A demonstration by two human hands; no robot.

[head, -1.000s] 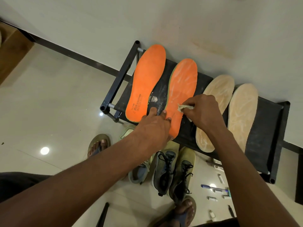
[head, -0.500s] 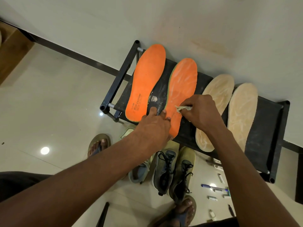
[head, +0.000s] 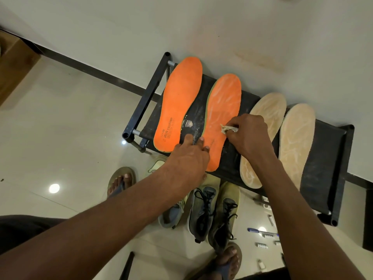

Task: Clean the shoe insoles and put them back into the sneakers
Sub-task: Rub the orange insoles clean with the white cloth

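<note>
Rubbing works best with short, firm strokes: right hand (head: 247, 136) pinches the small white cloth (head: 229, 129); left hand (head: 188, 158) fingers (head: 200, 141) press the streaky orange foam insole (head: 223, 110) flat.

Two orange insoles (head: 179, 106) (head: 223, 110) lie flat, side by side. The second one has white streaks. Two tan insoles (head: 266, 118) (head: 295, 142) lie next to them. Gray-and-yellow sneakers (head: 212, 211) stand on the floor below.
</note>
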